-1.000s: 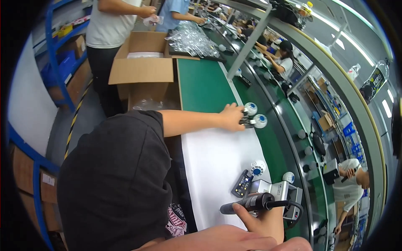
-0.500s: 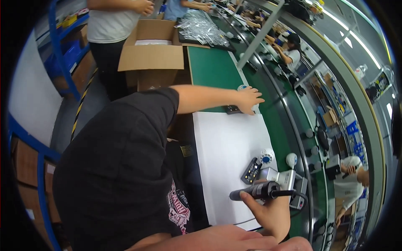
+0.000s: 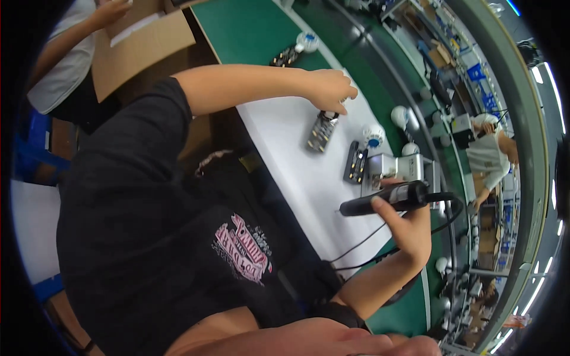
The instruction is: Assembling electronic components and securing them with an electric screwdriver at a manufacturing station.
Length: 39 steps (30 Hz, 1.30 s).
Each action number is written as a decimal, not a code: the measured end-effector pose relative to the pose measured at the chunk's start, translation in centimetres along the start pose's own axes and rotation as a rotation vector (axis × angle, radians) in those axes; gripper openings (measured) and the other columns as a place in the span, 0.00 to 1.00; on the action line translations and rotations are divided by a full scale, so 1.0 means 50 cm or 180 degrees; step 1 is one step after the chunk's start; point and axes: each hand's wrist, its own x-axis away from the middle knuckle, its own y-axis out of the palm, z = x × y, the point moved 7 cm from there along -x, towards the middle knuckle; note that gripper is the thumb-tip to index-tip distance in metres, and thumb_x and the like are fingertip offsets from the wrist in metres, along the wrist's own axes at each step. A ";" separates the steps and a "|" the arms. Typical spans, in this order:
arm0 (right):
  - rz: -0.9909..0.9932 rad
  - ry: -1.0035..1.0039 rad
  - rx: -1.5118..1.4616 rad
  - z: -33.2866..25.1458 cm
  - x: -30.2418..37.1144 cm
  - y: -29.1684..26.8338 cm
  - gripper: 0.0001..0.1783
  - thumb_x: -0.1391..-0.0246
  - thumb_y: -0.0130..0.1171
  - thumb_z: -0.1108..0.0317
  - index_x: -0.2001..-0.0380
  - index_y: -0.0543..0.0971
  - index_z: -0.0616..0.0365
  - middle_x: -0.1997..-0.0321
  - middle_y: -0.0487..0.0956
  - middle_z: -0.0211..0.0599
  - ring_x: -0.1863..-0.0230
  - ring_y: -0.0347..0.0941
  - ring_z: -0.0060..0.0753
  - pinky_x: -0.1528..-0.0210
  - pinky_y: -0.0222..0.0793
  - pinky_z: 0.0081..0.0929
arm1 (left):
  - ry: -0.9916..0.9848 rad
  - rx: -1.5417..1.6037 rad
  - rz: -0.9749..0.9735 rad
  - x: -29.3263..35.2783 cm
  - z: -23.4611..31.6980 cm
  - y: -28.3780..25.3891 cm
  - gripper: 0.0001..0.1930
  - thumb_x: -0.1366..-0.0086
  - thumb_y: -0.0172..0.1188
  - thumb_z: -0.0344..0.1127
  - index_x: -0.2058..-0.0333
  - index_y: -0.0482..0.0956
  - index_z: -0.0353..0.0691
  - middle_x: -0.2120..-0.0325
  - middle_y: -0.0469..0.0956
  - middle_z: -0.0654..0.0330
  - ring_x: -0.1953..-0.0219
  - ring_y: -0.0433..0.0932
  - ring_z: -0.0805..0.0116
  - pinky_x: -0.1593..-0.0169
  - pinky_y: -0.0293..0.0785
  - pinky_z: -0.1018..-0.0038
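Observation:
Bent fingers of my left hand [image 3: 329,90] close on the upper end of a black oblong part [image 3: 322,132] with shiny spots, over the white sheet. Whatever else lies under those fingers is hidden. My right hand [image 3: 409,228] is wrapped around a black electric screwdriver [image 3: 383,200], held level with its tip toward the sheet and its cable trailing right. Just beyond the screwdriver, a second black oblong part [image 3: 355,162] rests beside a white round head with a blue centre [image 3: 373,136]. Next to them stands a silver metal box [image 3: 399,168], probably a screw feeder.
The white sheet [image 3: 285,160] covers part of the green bench [image 3: 237,29]. Farther up lies another black part [image 3: 285,57] with a white round head [image 3: 307,41]. White round units [image 3: 401,115] stand on the green strip at right. Another person is near an open carton [image 3: 142,50].
My left hand has gone from reaching open at the sheet's far edge to gripping a black part and drawing it nearer. The view has turned; the screwdriver stays in my right hand.

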 end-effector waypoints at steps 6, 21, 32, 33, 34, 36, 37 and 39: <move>0.1428 -0.0412 -0.1199 0.121 0.016 0.027 0.30 0.40 0.66 0.51 0.44 0.74 0.61 0.60 0.80 0.40 0.60 0.76 0.35 0.53 0.74 0.37 | 0.0736 0.0870 -0.0652 0.090 0.117 0.068 0.29 0.42 0.69 0.50 0.48 0.75 0.36 0.58 0.79 0.50 0.60 0.81 0.47 0.57 0.76 0.58; 0.2950 -0.1030 -0.2797 0.148 0.081 0.113 0.49 0.45 0.48 0.21 0.41 0.69 0.57 0.66 0.78 0.40 0.72 0.71 0.36 0.63 0.72 0.36 | 0.0843 0.1591 -0.0009 0.140 0.068 0.085 0.29 0.48 0.73 0.46 0.50 0.74 0.40 0.62 0.81 0.54 0.63 0.82 0.50 0.60 0.78 0.61; 0.3740 -0.1278 -0.1318 0.063 0.002 -0.035 0.50 0.48 0.38 0.15 0.53 0.69 0.56 0.79 0.74 0.38 0.80 0.70 0.32 0.72 0.70 0.28 | 0.0652 0.1582 0.0147 0.149 0.058 0.094 0.28 0.47 0.72 0.49 0.52 0.74 0.41 0.62 0.82 0.53 0.63 0.83 0.50 0.60 0.78 0.61; 0.3733 -0.1275 -0.1318 0.062 -0.020 -0.035 0.50 0.48 0.38 0.15 0.53 0.69 0.56 0.79 0.74 0.38 0.80 0.70 0.32 0.72 0.70 0.28 | 0.0586 0.1609 0.0198 0.147 0.056 0.094 0.28 0.47 0.72 0.50 0.53 0.74 0.41 0.63 0.82 0.53 0.63 0.83 0.50 0.60 0.78 0.61; 0.3981 -0.1262 -0.0991 0.059 -0.036 -0.036 0.51 0.48 0.38 0.15 0.52 0.68 0.56 0.79 0.74 0.38 0.81 0.70 0.32 0.73 0.70 0.28 | 0.0524 0.1634 0.0246 0.146 0.053 0.094 0.28 0.47 0.72 0.51 0.53 0.74 0.41 0.63 0.82 0.53 0.63 0.83 0.50 0.60 0.78 0.61; 0.4449 -0.1235 -0.0320 0.052 -0.052 -0.036 0.51 0.47 0.37 0.15 0.51 0.67 0.58 0.80 0.74 0.38 0.82 0.70 0.33 0.76 0.70 0.29 | 0.0453 0.1569 0.0251 0.143 0.047 0.097 0.28 0.47 0.72 0.51 0.53 0.75 0.41 0.63 0.82 0.53 0.63 0.83 0.50 0.60 0.78 0.61; 0.4448 -0.1235 -0.0319 0.052 -0.055 -0.035 0.51 0.47 0.37 0.15 0.51 0.67 0.58 0.80 0.74 0.38 0.82 0.70 0.33 0.76 0.70 0.29 | 0.0389 0.1503 0.0249 0.140 0.043 0.099 0.28 0.46 0.71 0.52 0.53 0.75 0.41 0.63 0.82 0.53 0.63 0.83 0.50 0.60 0.78 0.61; 0.4473 -0.1017 -0.0152 0.055 -0.060 -0.025 0.51 0.48 0.35 0.15 0.51 0.67 0.57 0.80 0.73 0.37 0.82 0.70 0.33 0.76 0.71 0.29 | 0.0305 0.1437 0.0229 0.142 0.038 0.102 0.28 0.46 0.71 0.53 0.54 0.75 0.41 0.63 0.82 0.53 0.63 0.83 0.50 0.60 0.78 0.61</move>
